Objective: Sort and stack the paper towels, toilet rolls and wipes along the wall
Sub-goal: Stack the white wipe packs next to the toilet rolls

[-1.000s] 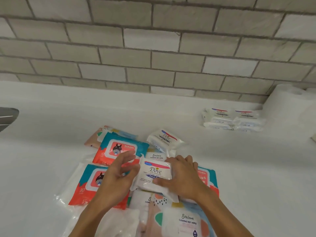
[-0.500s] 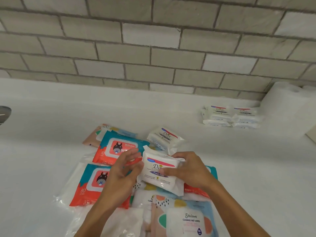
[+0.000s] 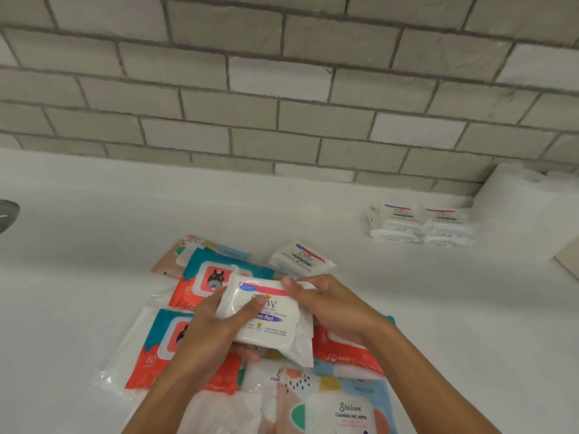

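A white Dove wipes pack is lifted above the pile on the white counter. My left hand grips its left side, thumb across the front. My right hand grips its upper right edge. Under it lie red-and-teal wipes packs, pastel Stalove packs and another loose Dove pack. Two short stacks of Dove packs stand by the wall at the right. White paper towel rolls stand to their right.
A grey brick wall runs along the back of the counter. A dark metal object shows at the left edge. A tan object pokes in at the right edge.
The Dove pack has been lifted off the pile. My left hand, which hovered beside it, now grips it too, and both hands hold it higher.
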